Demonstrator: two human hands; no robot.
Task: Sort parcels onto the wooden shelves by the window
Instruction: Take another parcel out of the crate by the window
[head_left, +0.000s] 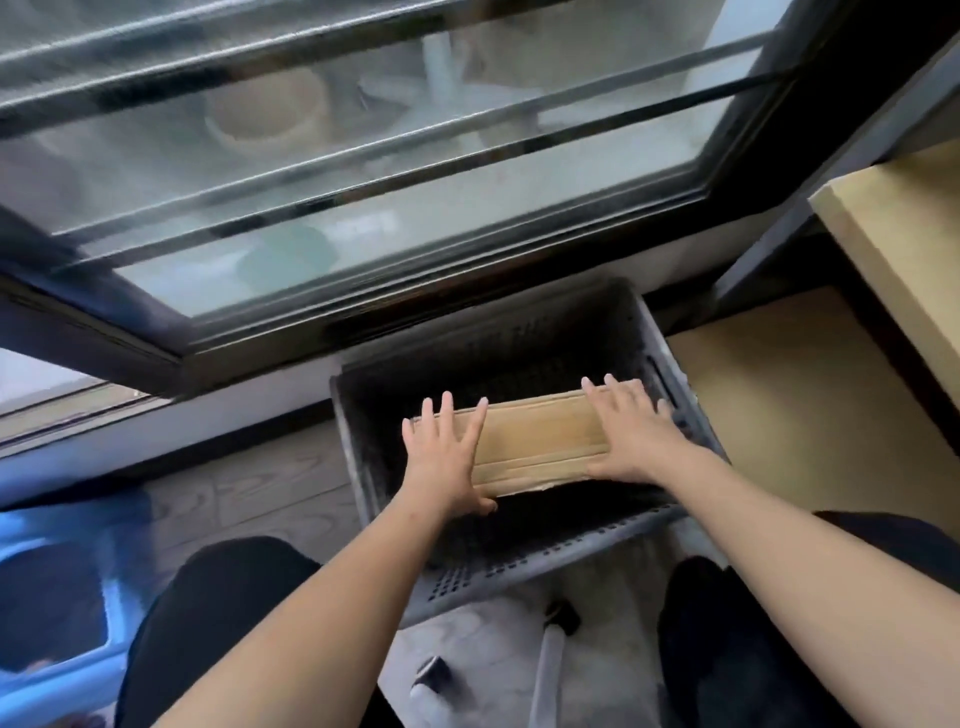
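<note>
Both hands spread on parcel

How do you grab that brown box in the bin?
Grip the box by its two short ends, coming down from above. It lies flat and long inside the bin, whose walls block the sides. The left hand and right hand already sit spread at those ends.

Both arms extended forward; left hand and right hand flat, fingers spread.
</note>
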